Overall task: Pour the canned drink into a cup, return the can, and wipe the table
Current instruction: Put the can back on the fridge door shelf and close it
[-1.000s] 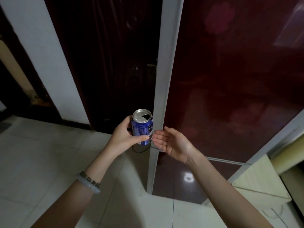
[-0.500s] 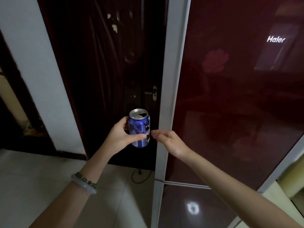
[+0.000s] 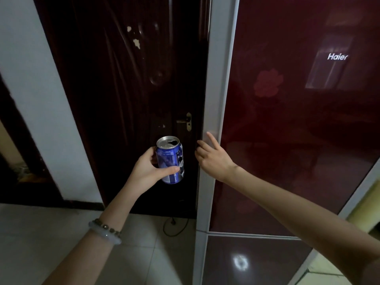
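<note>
An opened blue drink can (image 3: 171,159) stands upright in my left hand (image 3: 148,168), held in front of a dark door. A dark red fridge (image 3: 287,130) with a grey-white left edge fills the right side. My right hand (image 3: 211,156) reaches to that edge at mid-height. Its fingers are spread and curl around the left side of the fridge door, fingertips partly hidden behind it. The fridge door looks closed. No cup or table is in view.
A dark brown door (image 3: 133,95) with a brass handle (image 3: 187,121) stands behind the can. White wall (image 3: 41,99) lies to the left. Pale floor tiles (image 3: 51,233) and a black cable (image 3: 174,225) are below. A pale cabinet edge (image 3: 366,206) shows at far right.
The view has tilted upward, showing more of the fridge door. My right hand has risen from beside the can to the fridge door's left edge. The can has stayed in my left hand.
</note>
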Demonstrator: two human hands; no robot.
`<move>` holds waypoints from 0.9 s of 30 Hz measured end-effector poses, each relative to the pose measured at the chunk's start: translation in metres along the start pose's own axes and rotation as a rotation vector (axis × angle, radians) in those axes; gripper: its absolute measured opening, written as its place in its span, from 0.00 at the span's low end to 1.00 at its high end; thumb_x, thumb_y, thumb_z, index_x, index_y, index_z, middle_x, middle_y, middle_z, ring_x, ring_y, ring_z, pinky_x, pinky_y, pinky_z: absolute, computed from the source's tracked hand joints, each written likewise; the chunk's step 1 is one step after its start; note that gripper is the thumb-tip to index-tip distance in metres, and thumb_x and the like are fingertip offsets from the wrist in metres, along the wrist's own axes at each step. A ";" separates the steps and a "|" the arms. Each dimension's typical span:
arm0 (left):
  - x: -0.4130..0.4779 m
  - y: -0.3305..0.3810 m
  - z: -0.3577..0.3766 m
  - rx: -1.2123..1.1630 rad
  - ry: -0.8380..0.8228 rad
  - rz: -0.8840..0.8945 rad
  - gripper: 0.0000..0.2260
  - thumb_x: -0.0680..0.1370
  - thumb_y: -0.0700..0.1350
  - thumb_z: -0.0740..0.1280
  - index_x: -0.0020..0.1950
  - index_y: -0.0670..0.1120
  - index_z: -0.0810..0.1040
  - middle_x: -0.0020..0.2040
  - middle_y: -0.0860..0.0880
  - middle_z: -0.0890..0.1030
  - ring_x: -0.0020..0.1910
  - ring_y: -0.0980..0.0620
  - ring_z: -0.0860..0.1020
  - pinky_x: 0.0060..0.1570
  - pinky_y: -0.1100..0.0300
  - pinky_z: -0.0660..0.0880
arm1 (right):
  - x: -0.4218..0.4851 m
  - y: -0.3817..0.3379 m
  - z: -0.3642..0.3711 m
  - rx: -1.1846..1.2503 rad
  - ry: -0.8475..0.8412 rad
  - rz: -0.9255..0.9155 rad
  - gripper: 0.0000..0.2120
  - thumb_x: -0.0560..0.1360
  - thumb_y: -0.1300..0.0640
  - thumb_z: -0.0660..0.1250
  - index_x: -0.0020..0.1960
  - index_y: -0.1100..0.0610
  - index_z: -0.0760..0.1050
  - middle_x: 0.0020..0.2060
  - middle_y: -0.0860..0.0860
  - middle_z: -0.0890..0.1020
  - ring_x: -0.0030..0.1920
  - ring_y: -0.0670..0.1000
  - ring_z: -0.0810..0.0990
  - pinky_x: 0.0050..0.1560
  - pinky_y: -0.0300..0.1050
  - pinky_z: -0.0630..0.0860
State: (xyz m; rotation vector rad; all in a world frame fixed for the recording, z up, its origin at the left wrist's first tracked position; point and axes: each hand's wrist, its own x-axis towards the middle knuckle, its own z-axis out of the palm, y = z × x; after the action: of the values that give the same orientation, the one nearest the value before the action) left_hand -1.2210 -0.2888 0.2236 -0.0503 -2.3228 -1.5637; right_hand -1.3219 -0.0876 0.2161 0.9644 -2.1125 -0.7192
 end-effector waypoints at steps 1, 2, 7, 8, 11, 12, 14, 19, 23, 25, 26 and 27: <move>0.001 -0.001 0.001 -0.003 -0.002 0.000 0.22 0.65 0.42 0.79 0.55 0.50 0.75 0.50 0.57 0.80 0.47 0.66 0.76 0.42 0.77 0.69 | 0.001 -0.001 -0.001 -0.030 -0.029 0.004 0.09 0.67 0.58 0.71 0.48 0.56 0.83 0.44 0.52 0.83 0.58 0.57 0.78 0.70 0.64 0.55; 0.002 -0.001 0.002 -0.005 -0.005 0.002 0.23 0.65 0.43 0.79 0.56 0.50 0.75 0.50 0.57 0.80 0.48 0.66 0.76 0.42 0.76 0.69 | 0.001 -0.002 -0.002 -0.058 -0.062 0.002 0.10 0.66 0.57 0.72 0.47 0.55 0.83 0.44 0.51 0.83 0.58 0.56 0.78 0.70 0.65 0.54; 0.004 -0.002 0.006 -0.029 -0.032 -0.014 0.23 0.65 0.43 0.78 0.57 0.49 0.75 0.52 0.56 0.80 0.50 0.63 0.76 0.46 0.71 0.69 | 0.009 -0.006 0.000 -0.118 -0.217 -0.024 0.09 0.61 0.52 0.76 0.41 0.50 0.85 0.41 0.49 0.84 0.57 0.56 0.77 0.70 0.66 0.54; 0.004 -0.001 0.007 -0.031 -0.037 -0.015 0.23 0.65 0.43 0.79 0.57 0.49 0.75 0.52 0.56 0.80 0.50 0.63 0.77 0.46 0.70 0.70 | 0.009 -0.007 0.000 -0.113 -0.229 -0.023 0.08 0.61 0.52 0.76 0.40 0.50 0.85 0.41 0.49 0.84 0.57 0.56 0.77 0.70 0.65 0.54; 0.003 -0.001 0.009 -0.028 -0.043 -0.012 0.23 0.64 0.43 0.79 0.56 0.50 0.75 0.51 0.56 0.80 0.50 0.63 0.77 0.46 0.69 0.70 | 0.010 -0.012 -0.002 -0.095 -0.253 0.009 0.07 0.62 0.50 0.76 0.39 0.48 0.84 0.42 0.49 0.84 0.57 0.55 0.78 0.70 0.64 0.55; 0.002 0.000 0.009 -0.029 -0.044 -0.012 0.23 0.64 0.43 0.79 0.55 0.51 0.75 0.51 0.56 0.80 0.50 0.62 0.77 0.47 0.69 0.70 | 0.010 -0.013 -0.004 -0.110 -0.264 0.025 0.07 0.63 0.49 0.75 0.41 0.48 0.84 0.44 0.49 0.84 0.59 0.55 0.77 0.70 0.65 0.52; -0.001 0.000 0.008 -0.030 -0.046 -0.011 0.22 0.64 0.43 0.79 0.53 0.53 0.75 0.51 0.57 0.80 0.49 0.64 0.77 0.45 0.71 0.69 | 0.010 -0.016 -0.005 -0.167 -0.309 0.027 0.10 0.71 0.49 0.68 0.51 0.49 0.82 0.55 0.51 0.81 0.66 0.56 0.70 0.68 0.67 0.41; -0.010 0.001 0.001 -0.015 -0.035 -0.011 0.23 0.64 0.42 0.78 0.56 0.51 0.75 0.50 0.57 0.80 0.48 0.65 0.76 0.43 0.73 0.69 | 0.013 -0.017 -0.014 -0.238 -0.373 0.006 0.15 0.78 0.52 0.59 0.63 0.53 0.74 0.66 0.55 0.71 0.72 0.59 0.58 0.63 0.68 0.30; -0.020 0.000 -0.007 0.000 -0.032 -0.011 0.22 0.64 0.43 0.79 0.54 0.52 0.75 0.50 0.57 0.80 0.47 0.67 0.76 0.43 0.74 0.69 | 0.012 -0.018 -0.024 -0.222 -0.395 0.018 0.15 0.78 0.54 0.59 0.63 0.54 0.75 0.66 0.57 0.71 0.71 0.59 0.60 0.63 0.68 0.32; -0.026 -0.001 -0.011 0.010 -0.037 -0.010 0.22 0.65 0.43 0.79 0.53 0.53 0.74 0.50 0.57 0.80 0.47 0.67 0.76 0.42 0.73 0.69 | 0.007 -0.020 -0.028 -0.210 -0.376 0.019 0.14 0.77 0.54 0.59 0.60 0.54 0.77 0.64 0.56 0.74 0.69 0.58 0.63 0.65 0.69 0.35; -0.028 -0.002 -0.013 0.015 -0.039 -0.010 0.22 0.65 0.43 0.78 0.53 0.53 0.74 0.50 0.58 0.80 0.47 0.67 0.76 0.43 0.73 0.69 | 0.004 -0.021 -0.030 -0.194 -0.354 0.019 0.14 0.77 0.55 0.59 0.58 0.53 0.79 0.62 0.55 0.75 0.68 0.58 0.66 0.66 0.69 0.36; -0.030 -0.002 -0.014 0.016 -0.040 -0.010 0.22 0.65 0.43 0.78 0.53 0.53 0.74 0.50 0.58 0.79 0.48 0.66 0.76 0.43 0.73 0.69 | -0.001 -0.023 -0.030 -0.178 -0.327 0.009 0.14 0.77 0.56 0.59 0.58 0.53 0.79 0.61 0.55 0.76 0.68 0.58 0.66 0.66 0.69 0.36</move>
State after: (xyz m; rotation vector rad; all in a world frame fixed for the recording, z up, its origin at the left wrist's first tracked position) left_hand -1.1896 -0.2974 0.2175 -0.0664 -2.3694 -1.5621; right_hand -1.2888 -0.1051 0.2176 0.7811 -2.2789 -1.1021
